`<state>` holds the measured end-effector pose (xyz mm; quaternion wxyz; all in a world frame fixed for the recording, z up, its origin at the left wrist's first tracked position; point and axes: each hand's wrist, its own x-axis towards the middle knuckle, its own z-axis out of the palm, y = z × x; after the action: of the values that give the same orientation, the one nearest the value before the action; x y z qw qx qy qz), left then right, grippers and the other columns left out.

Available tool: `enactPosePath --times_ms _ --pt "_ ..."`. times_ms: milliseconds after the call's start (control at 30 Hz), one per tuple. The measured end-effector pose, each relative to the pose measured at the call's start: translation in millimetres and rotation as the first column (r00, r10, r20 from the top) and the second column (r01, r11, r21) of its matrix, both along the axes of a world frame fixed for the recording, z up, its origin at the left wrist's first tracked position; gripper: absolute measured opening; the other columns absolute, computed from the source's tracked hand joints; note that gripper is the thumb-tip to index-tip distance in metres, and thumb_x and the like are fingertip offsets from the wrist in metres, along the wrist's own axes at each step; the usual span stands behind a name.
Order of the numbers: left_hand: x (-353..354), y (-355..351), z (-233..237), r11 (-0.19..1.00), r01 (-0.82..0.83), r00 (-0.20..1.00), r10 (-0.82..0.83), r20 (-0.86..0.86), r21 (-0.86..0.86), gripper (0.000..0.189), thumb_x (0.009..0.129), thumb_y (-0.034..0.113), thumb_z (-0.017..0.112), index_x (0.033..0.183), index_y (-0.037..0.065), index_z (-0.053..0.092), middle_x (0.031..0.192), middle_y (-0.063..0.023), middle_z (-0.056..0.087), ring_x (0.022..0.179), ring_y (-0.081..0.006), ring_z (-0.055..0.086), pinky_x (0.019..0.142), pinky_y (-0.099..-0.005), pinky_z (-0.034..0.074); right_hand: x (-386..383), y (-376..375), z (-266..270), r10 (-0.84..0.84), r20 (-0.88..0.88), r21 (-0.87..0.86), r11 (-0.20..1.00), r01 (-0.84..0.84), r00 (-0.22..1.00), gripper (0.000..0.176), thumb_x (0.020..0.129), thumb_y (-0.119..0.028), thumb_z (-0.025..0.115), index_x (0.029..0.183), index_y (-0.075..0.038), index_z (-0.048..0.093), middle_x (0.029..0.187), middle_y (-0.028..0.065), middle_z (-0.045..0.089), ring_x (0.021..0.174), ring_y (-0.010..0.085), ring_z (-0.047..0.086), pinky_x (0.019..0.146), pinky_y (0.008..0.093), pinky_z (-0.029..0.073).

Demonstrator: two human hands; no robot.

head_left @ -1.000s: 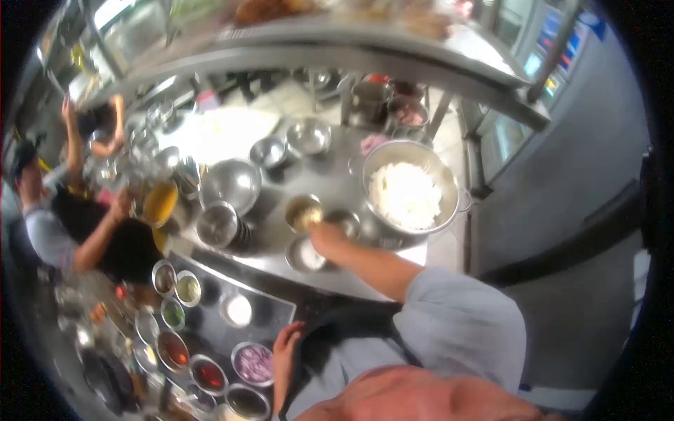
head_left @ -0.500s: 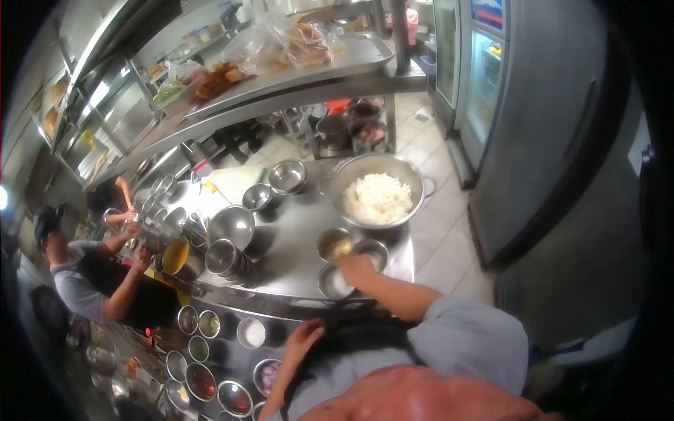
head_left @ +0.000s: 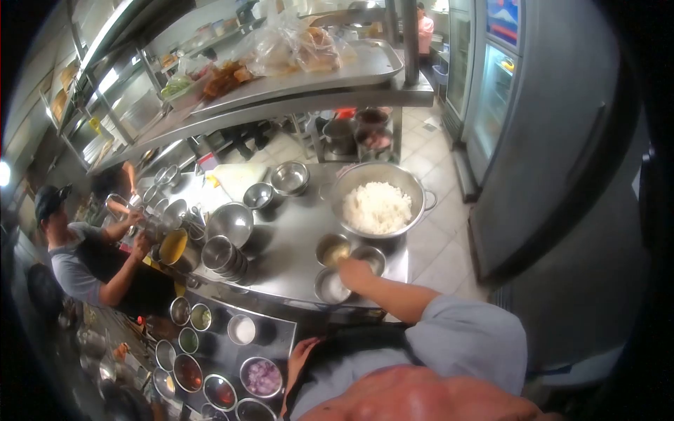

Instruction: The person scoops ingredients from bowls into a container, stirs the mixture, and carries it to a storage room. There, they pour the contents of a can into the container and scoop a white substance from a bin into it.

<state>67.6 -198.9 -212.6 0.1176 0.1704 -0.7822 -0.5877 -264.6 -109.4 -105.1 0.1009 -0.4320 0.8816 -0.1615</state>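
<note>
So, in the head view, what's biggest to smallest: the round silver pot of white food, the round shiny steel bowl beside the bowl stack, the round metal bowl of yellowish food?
1. Silver pot
2. Steel bowl
3. Yellowish-food bowl, partly hidden by the right hand

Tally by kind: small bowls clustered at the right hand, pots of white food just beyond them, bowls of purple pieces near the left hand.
Small bowls at the right hand: 3
Pot of white food: 1
Bowl of purple pieces near the left hand: 1
Total: 5
</note>
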Motion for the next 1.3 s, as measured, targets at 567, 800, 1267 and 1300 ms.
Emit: enactPosePath --times_ms 567,800,1267,1300 --pt "-27 25 68 0.913 -0.297 0.943 0.234 0.238 0.279 0.038 0.096 0.025 0.064 0.123 -0.002 0.059 0.114 -0.012 0.068 0.103 -0.0164 0.063 0.09 -0.0277 0.048 -2 2 0 0.123 0.027 -0.006 0.992 -0.123 0.992 0.025 0.093 -0.015 0.042 0.102 -0.003 0.061 0.091 0.0229 0.068 0.087 0.0384 0.068 0.074 0.0512 0.051" --pt "-4 9 55 0.79 -0.204 0.977 0.123 0.176 0.578 0.038 0.095 0.023 0.065 0.123 -0.002 0.06 0.113 -0.0111 0.068 0.098 -0.0157 0.064 0.087 -0.0271 0.05 25 60 2 -0.006 -0.067 -0.074 0.997 0.001 0.998 0.019 0.092 -0.014 0.046 0.101 -0.003 0.058 0.083 0.0181 0.067 0.079 0.0361 0.068 0.066 0.0505 0.051" --pt "-100 57 146 0.928 0.296 0.929 -0.335 0.16 0.226 0.036 0.092 0.025 0.067 0.122 0.004 0.063 0.113 -0.0088 0.07 0.106 -0.0164 0.065 0.093 -0.0291 0.049 33 285 28 -0.47 -0.134 -0.017 0.881 0.472 0.872 0.019 0.09 -0.014 0.05 0.107 -0.007 0.055 0.095 0.0202 0.064 0.091 0.0386 0.065 0.075 0.0498 0.053" --pt "-111 65 155 0.921 0.323 0.915 -0.362 0.177 0.218 0.036 0.093 0.026 0.066 0.122 0.005 0.063 0.114 -0.008 0.069 0.108 -0.0156 0.063 0.095 -0.029 0.047 26 301 26 -0.501 -0.151 0.025 0.86 0.51 0.852 0.019 0.091 -0.014 0.049 0.107 -0.007 0.056 0.095 0.0205 0.064 0.09 0.0389 0.066 0.075 0.0496 0.053"
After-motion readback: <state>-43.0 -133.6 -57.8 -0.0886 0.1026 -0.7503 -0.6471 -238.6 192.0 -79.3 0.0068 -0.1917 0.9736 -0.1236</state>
